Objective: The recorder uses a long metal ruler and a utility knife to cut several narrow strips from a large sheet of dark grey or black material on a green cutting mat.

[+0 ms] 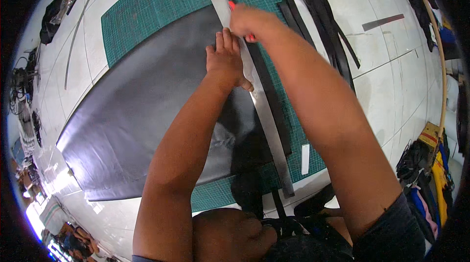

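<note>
A large black sheet [147, 95], smooth like leatherette, lies over a green cutting mat [142, 22] on the floor. Across its right part runs a long metal ruler [266, 115], with a narrow black margin [275, 103] of material showing to the ruler's right. My left hand [225, 61] presses flat on the sheet and the ruler, fingers stretched and thumb on the metal. At the ruler's right edge, near the sheet's far end, my right hand [252, 20] is closed around a red-handled cutter [251, 38]. Its blade is hidden, and the hand is slightly blurred.
Black strips [320, 22] lie on the white tiles to the right, with a short metal ruler [383, 22] beyond. A small white rectangle [305, 159] rests on the mat. Coloured cloth [438, 179] is heaped at far right. A thin strip [76, 42] lies at left.
</note>
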